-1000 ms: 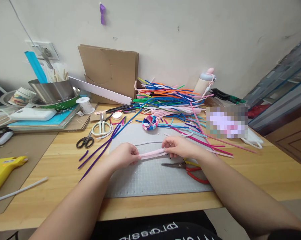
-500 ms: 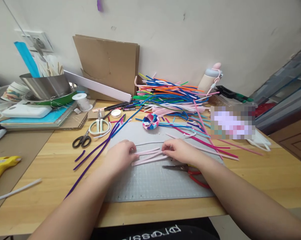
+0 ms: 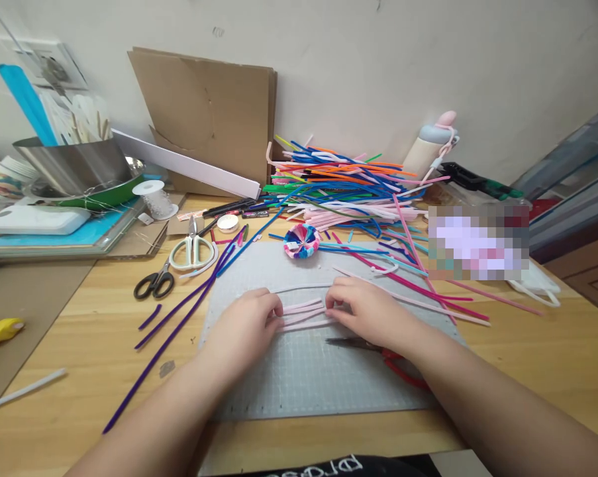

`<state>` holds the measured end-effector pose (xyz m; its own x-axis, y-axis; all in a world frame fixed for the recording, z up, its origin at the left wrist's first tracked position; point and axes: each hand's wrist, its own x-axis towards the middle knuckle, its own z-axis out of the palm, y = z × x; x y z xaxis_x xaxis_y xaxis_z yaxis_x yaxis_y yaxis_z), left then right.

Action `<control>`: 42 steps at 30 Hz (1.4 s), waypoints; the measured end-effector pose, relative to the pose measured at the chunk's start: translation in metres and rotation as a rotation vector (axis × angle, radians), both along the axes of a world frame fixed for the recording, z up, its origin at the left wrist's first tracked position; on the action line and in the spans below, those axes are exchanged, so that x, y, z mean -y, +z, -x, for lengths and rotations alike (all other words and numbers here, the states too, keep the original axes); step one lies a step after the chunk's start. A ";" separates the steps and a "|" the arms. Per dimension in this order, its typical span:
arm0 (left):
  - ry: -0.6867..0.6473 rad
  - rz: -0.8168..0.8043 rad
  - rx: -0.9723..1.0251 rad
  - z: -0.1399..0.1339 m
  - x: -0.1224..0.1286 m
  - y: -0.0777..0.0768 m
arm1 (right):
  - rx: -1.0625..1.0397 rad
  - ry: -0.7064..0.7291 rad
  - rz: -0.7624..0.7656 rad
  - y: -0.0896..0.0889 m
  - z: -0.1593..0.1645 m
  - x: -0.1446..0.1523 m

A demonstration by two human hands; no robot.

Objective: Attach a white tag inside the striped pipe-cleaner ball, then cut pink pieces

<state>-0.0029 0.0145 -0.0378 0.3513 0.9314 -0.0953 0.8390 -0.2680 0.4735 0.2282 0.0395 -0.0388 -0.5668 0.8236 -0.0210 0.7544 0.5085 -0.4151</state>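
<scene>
Several pale pink pipe cleaners [image 3: 304, 317] lie side by side between my hands, over the grey cutting mat [image 3: 308, 377]. My left hand [image 3: 256, 317] is closed on their left ends, thumb and fingers pinched. At their right ends my right hand [image 3: 358, 306] pinches with thumb and forefinger. Red-handled scissors [image 3: 353, 343] lie on the mat, partly under my right forearm. A round pinwheel of blue, pink and white pipe cleaners [image 3: 301, 241] sits at the mat's far edge. Behind my hands runs a white pipe cleaner [image 3: 299, 287].
A heap of coloured pipe cleaners [image 3: 343, 185] lies at the back, near a bottle [image 3: 425, 152]. To the left are white-handled scissors [image 3: 193, 252], black scissors [image 3: 154, 285], purple pipe cleaners [image 3: 174, 326] and a yellow tool [image 3: 0, 331]. Cardboard [image 3: 209, 119] leans on the wall.
My left hand has drawn over the pipe cleaners' left ends, and they now lie closer to parallel. The camera view has shifted slightly.
</scene>
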 end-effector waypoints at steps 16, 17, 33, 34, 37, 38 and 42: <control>0.118 -0.019 0.060 -0.008 -0.006 -0.017 | -0.219 0.042 0.245 0.014 -0.008 -0.007; 0.124 -0.018 0.053 -0.008 -0.006 -0.016 | -0.247 -0.019 0.248 0.013 -0.008 -0.008; 0.108 -0.148 0.034 -0.010 -0.004 -0.008 | -0.196 -0.222 0.059 -0.009 0.004 -0.009; 0.108 -0.159 0.011 -0.009 -0.003 -0.006 | -0.201 -0.233 0.062 -0.009 0.004 -0.009; 0.101 -0.152 -0.027 -0.008 -0.005 -0.004 | -0.223 -0.252 0.071 -0.011 0.003 -0.010; 0.098 -0.144 -0.026 -0.007 -0.005 -0.005 | -0.234 -0.249 0.077 -0.012 0.002 -0.010; 0.059 -0.114 -0.024 -0.006 -0.007 -0.010 | -0.284 -0.268 0.095 -0.017 0.001 -0.013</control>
